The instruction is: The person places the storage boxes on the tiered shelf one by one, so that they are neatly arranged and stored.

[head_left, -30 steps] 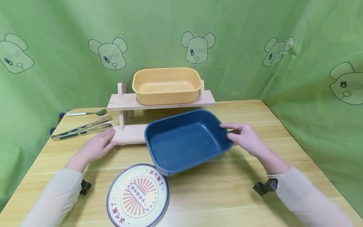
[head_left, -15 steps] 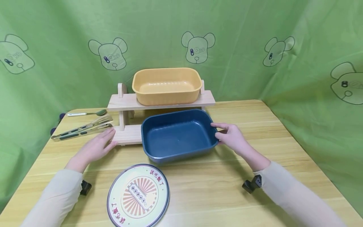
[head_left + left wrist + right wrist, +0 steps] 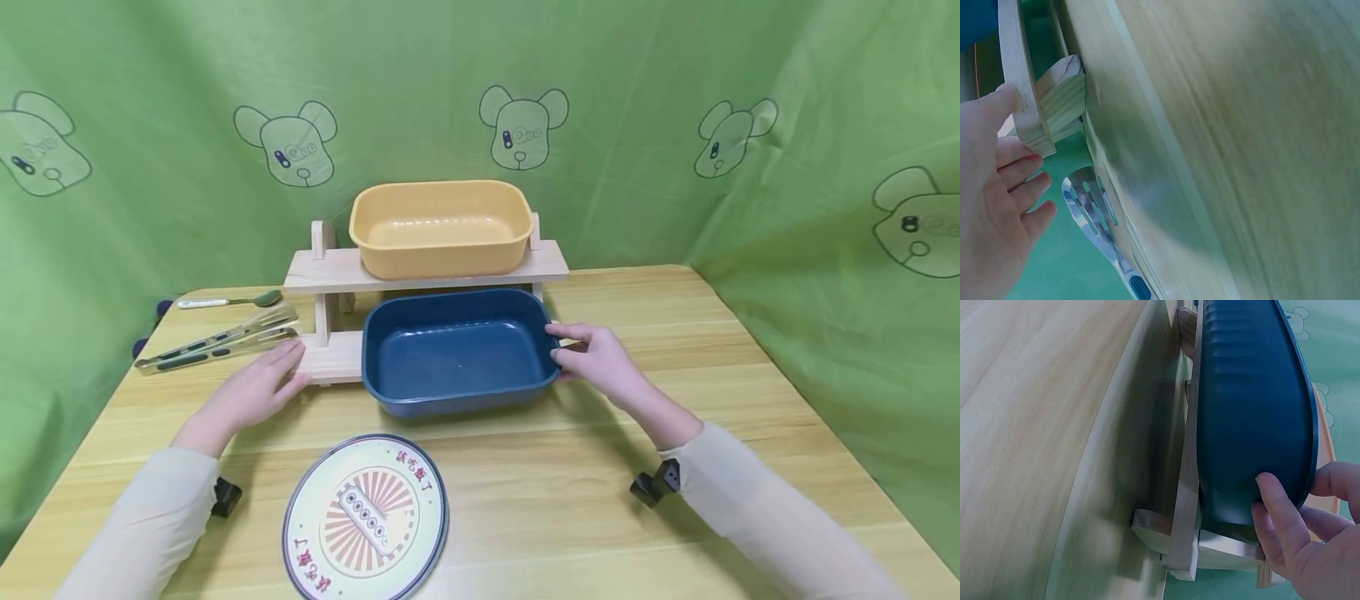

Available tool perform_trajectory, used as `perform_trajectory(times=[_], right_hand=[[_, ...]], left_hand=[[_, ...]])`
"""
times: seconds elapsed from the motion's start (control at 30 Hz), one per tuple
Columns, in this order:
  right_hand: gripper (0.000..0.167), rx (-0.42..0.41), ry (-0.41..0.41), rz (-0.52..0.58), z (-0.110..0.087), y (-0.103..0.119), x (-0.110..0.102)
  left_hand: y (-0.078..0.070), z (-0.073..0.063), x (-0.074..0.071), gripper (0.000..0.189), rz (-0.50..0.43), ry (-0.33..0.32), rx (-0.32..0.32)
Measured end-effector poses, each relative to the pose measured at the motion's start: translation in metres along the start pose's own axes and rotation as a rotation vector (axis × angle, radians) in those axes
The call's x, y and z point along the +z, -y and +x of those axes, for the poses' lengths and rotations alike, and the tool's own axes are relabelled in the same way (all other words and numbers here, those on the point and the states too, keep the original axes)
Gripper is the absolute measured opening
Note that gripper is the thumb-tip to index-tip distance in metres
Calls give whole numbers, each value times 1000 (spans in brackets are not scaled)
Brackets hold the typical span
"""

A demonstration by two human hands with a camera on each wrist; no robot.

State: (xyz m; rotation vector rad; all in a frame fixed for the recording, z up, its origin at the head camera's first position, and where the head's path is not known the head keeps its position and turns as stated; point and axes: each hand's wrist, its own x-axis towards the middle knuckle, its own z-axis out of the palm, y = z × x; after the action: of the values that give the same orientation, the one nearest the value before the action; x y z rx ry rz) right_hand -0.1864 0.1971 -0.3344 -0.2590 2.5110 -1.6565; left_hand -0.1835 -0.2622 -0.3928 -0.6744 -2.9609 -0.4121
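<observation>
A blue rectangular basin [image 3: 459, 358] sits level on the lower board of a two-tier wooden rack [image 3: 337, 357], its front reaching past the board's edge. My right hand [image 3: 602, 364] grips its right end; in the right wrist view the fingers lie on the basin's outer wall [image 3: 1250, 412] and the thumb is at the rim. At the rack's lower left corner is my left hand [image 3: 251, 392]. The left wrist view has its thumb and index finger pinching the end of the board [image 3: 1019, 69], with the other fingers loosely bent.
A yellow basin [image 3: 442, 260] stands on the upper board. Left of the rack lie metal tongs [image 3: 217, 343] and a spoon [image 3: 232, 301] with a white handle. Near the table's front is a round printed plate [image 3: 365, 517]. A green curtain [image 3: 630, 208] encloses the table.
My right hand has moved the blue basin left and back, turning it from a slant to square with the rack. The left hand has stayed on the rack's corner.
</observation>
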Motion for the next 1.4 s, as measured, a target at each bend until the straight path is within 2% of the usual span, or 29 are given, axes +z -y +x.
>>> perform_trajectory(times=[0.67,1.17,1.4], right_hand=[[43,-13,15,34,4,1,10],[44,-2,44,42,8,0,10],[50,-3,45,57,12,-3,7]], left_hand=[[1,0,-1,58,0,8,-12],[2,0,-2,59,3,16,-11],[2,2,-2,58,1,9,1]])
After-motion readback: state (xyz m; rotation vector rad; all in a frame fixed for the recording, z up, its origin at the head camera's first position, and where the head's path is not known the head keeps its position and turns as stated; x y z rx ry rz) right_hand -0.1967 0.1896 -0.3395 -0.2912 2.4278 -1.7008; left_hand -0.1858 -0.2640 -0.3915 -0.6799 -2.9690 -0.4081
